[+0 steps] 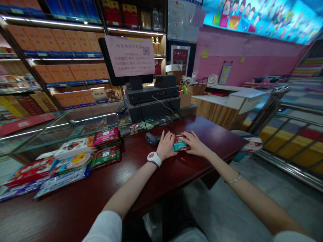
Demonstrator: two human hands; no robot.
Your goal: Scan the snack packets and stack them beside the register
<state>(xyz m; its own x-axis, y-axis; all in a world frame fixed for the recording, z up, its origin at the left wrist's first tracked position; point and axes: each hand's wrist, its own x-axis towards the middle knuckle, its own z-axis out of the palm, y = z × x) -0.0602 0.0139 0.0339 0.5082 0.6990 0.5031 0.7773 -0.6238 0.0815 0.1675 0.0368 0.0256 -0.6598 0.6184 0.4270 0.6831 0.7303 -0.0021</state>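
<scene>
A small brown and teal snack packet (179,145) lies on the dark red-brown table between my two hands. My left hand (166,146), with a white watch on its wrist, grips the packet's left side. On the right side, my right hand (196,144) has hold of the packet's other edge, its fingers reaching over the top. A thin bracelet circles my right wrist. Just left of my left hand sits a dark handheld barcode scanner (151,138) with a small blue light. The fingertips under the packet are hidden.
Several packaged snacks (63,164) are stacked at the table's left, including a green packet (106,156) and a pink packet (107,137). Behind the table stand a glass counter (83,126) and a monitor with a paper sign (130,55). A metal railing (295,124) and bucket (248,144) are at the right.
</scene>
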